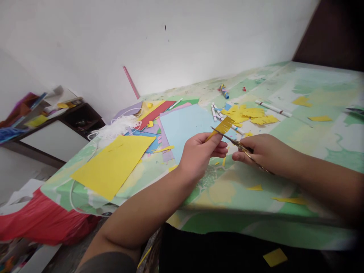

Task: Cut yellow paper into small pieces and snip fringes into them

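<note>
My left hand [200,151] pinches a small strip of yellow paper [225,126] whose upper edge is cut into a fringe. In my right hand [260,151] is a pair of scissors [234,142], its blades lying across the strip just above my left thumb. Whether the blades are parted is too fine to tell. Behind the strip lies a pile of fringed yellow paper pieces [247,113]. A light blue sheet [182,123] rests on the table beyond my left hand.
A large yellow sheet [113,163] lies at the table's left edge, near a tangle of white string [119,127]. White markers [273,108] and yellow scraps [290,200] are scattered on the patterned tablecloth [327,144]. A low cabinet [48,140] and red plastic bag [51,220] stand left.
</note>
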Tool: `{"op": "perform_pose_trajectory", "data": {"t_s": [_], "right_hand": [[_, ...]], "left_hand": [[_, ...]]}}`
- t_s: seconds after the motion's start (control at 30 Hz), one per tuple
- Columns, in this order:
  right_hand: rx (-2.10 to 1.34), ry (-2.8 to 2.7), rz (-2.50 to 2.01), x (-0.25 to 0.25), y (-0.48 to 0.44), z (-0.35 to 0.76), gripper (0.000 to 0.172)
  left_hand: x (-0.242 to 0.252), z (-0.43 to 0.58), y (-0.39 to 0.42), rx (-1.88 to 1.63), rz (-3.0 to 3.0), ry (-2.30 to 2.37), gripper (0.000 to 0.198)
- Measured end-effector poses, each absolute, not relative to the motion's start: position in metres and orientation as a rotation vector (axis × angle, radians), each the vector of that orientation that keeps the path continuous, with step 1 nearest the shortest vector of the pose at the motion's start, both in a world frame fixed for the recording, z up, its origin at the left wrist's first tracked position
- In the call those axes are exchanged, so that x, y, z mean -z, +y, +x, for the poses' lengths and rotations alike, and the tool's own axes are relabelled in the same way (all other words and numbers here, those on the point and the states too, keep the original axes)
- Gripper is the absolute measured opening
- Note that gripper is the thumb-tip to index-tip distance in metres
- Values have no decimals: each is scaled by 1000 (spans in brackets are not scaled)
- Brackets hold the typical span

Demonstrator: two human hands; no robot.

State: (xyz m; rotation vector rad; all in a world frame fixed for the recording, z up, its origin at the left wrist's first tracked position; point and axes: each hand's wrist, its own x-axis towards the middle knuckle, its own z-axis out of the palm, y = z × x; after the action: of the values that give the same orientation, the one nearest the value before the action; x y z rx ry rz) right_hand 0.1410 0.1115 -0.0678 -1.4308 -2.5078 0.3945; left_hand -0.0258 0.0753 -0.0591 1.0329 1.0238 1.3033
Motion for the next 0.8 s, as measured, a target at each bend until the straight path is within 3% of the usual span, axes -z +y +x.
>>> {"op": "perform_pose_trajectory", "data": {"t_s": [0.8], "right_hand": [[-438, -2553, -1343, 67, 109, 142, 40]], "left_hand": [[55, -30, 73, -1257, 1049, 1073, 17]]}}
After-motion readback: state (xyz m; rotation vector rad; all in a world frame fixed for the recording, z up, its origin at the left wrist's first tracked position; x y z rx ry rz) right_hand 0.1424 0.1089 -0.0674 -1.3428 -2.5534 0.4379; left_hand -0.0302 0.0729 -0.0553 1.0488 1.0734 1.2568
